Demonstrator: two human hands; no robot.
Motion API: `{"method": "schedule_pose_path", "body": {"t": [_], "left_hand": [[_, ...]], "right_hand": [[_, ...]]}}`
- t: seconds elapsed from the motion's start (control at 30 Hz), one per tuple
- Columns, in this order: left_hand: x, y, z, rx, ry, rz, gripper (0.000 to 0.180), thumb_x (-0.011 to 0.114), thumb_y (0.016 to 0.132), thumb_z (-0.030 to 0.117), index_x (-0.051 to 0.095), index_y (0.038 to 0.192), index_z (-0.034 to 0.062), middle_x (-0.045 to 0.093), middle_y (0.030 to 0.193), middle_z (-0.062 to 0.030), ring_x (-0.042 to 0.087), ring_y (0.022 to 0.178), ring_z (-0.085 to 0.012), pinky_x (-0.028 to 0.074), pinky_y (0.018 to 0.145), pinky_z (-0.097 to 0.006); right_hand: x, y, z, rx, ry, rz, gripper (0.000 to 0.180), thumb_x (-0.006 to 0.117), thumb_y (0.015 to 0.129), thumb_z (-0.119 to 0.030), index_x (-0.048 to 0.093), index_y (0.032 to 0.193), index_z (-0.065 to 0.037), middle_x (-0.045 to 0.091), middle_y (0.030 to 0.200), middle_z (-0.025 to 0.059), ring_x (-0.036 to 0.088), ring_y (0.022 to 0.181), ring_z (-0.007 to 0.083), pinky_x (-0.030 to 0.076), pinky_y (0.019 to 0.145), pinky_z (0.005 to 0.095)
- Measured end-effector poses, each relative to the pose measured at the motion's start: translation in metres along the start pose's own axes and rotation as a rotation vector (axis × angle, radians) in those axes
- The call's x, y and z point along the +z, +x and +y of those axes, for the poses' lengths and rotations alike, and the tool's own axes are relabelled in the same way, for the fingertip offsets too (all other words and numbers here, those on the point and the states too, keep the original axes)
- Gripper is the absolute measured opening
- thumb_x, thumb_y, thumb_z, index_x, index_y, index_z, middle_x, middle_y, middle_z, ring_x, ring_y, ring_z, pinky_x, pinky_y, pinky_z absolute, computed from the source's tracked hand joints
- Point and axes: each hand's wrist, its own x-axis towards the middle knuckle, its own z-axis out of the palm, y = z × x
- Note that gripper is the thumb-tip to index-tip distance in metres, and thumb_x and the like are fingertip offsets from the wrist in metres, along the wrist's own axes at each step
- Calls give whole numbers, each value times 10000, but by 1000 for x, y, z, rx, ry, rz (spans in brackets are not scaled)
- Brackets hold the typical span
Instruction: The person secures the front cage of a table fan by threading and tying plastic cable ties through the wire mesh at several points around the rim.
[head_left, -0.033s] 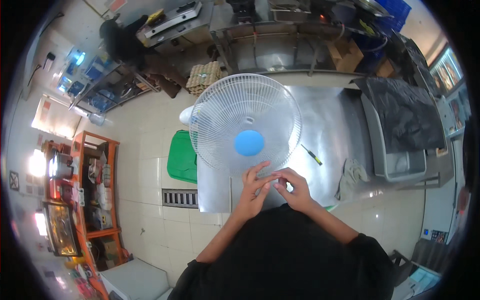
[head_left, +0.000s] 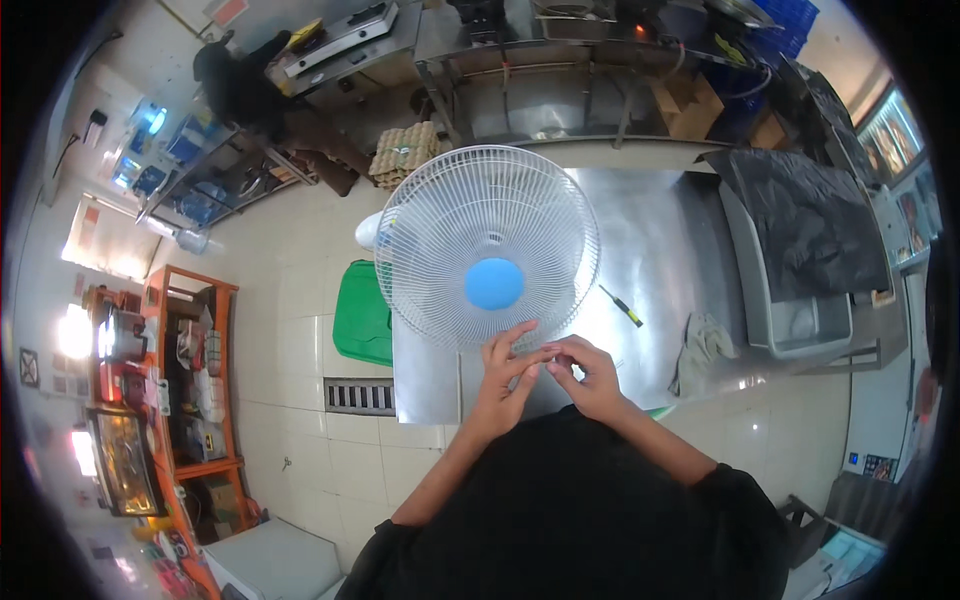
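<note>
My left hand [head_left: 509,374] and my right hand [head_left: 584,374] meet fingertip to fingertip just in front of a fan's round wire grille [head_left: 430,290]. Thumb and fingers are drawn together on both hands, though one left finger stays raised towards the grille. Whatever lies between the fingertips is too small to make out. The pale grille has a blue centre disc [head_left: 494,284] and stands over a steel table [head_left: 660,240]. Behind its left rim, a white rounded part [head_left: 371,231] shows. On the table to the right lies a yellow-and-black screwdriver [head_left: 622,307].
A crumpled cloth [head_left: 703,352] lies near the table's front right. Beside it stands a grey bin [head_left: 757,270] with black plastic over it. A green lid [head_left: 362,315] is left of the table, before stacked egg trays [head_left: 404,152]. Another person [head_left: 245,90] stands far left.
</note>
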Motion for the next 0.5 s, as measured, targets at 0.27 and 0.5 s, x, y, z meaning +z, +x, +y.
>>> {"method": "schedule_pose_path", "body": {"t": [0.27, 0.5], "left_hand": [[30, -13, 5, -52, -112, -46, 314, 532, 1017, 179, 701, 1274, 115, 463, 1522, -114, 371, 1357, -292, 311, 1099, -409], [49, -24, 8, -102, -126, -94, 332, 528, 1028, 179, 647, 1318, 69, 464, 1512, -142, 376, 1403, -298, 296, 1143, -425]], "right_hand": [[-4, -28, 12, 39, 111, 37, 126, 657, 903, 18, 665, 1028, 31, 638, 952, 77, 575, 757, 106, 461, 679, 245], [-10, -48, 19, 45, 151, 9, 87, 654, 891, 26, 630, 974, 37, 607, 914, 85, 585, 716, 99, 467, 649, 248]]}}
